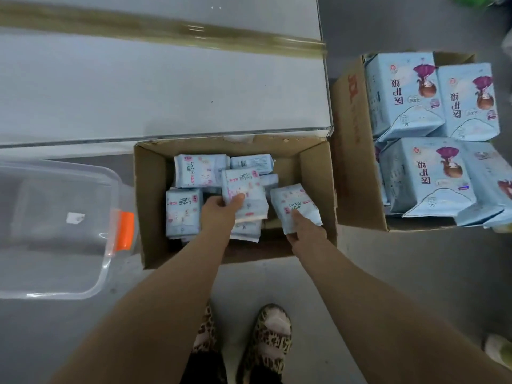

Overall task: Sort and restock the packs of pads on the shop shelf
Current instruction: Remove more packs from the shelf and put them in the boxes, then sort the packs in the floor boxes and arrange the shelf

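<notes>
An open cardboard box (151,195) on the floor holds several small pale blue packs of pads (198,171). My left hand (219,214) grips one small pack (243,189) just above the others in the box. My right hand (303,230) grips another small pack (295,205) at the box's right side. Beyond the box runs the grey shop shelf (166,87), bare on top.
A second cardboard box (357,167) at the right holds several large blue packs of pads (401,92). A clear plastic bin with an orange latch (124,231) stands at the left. My feet in leopard-print shoes (270,342) stand on the grey floor below.
</notes>
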